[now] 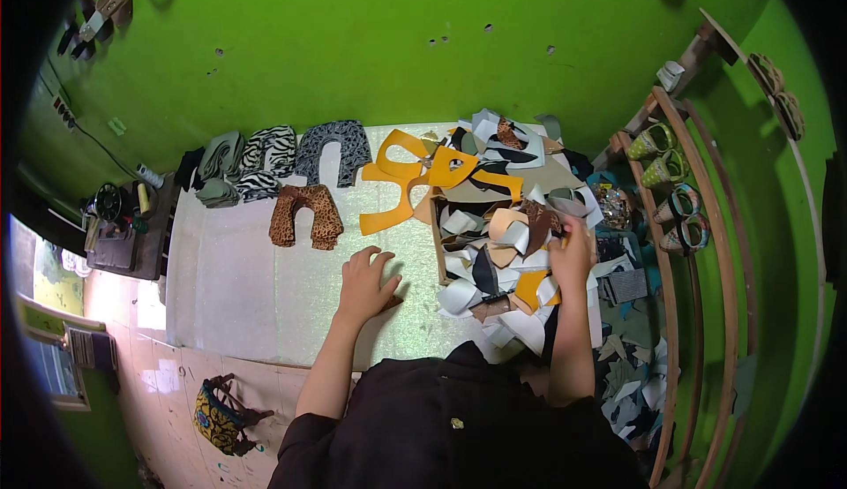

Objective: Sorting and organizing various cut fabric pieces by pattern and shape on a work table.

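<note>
My left hand [364,286] hovers over the pale tabletop, fingers spread and holding nothing. Partly under its palm side lies a small brown scrap [394,302]. To the right, my right hand [573,249] is at a heap of cut scraps [494,268], its fingers curled at the edge of a dark brown patterned scrap [540,224]. White, tan, black and mustard offcuts surround it. Mustard cut-out pieces [388,215] with curved openings lie between my hands and the wall. A leopard-print stack [304,215] of U-shaped pieces sits beyond my left hand.
Along the wall are zebra-print pieces [268,149], a grey patterned U-shaped stack [333,149] and grey-green pieces [221,155]. A wooden rack [679,224] with sandals stands right. More scraps [626,383] lie below the table's right side. A sewing machine [110,202] stands left.
</note>
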Demonstrator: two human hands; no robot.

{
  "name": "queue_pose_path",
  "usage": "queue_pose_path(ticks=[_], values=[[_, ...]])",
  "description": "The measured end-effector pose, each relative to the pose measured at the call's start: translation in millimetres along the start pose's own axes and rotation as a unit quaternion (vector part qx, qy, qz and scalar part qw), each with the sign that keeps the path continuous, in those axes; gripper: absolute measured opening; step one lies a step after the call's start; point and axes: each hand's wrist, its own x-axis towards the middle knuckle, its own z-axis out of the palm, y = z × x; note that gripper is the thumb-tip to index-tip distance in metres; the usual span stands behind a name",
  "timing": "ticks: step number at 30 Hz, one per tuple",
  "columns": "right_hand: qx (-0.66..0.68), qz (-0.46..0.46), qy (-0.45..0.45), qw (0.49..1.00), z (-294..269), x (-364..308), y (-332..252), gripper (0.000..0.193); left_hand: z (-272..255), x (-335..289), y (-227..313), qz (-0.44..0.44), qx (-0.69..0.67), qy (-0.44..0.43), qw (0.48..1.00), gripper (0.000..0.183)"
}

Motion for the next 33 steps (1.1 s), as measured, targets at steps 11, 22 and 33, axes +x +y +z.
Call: queue_pose_path(ticks=[11,22,33], values=[[0.156,-0.023,-0.083,0.984,20,16,9,0.029,-28,16,49,0.109,-0.08,0.056,0.989,0.027],[0.404,-0.102,-0.278,0.865,-28,-46,-78,0.032,-40,17,85,0.022,-0.452,-0.055,0.89,0.042],[0.526,-0.003,-0.405,0.747,49,-98,-83,0.021,-26,-20,43,-0.146,-0.534,-0.109,0.825,0.028]])
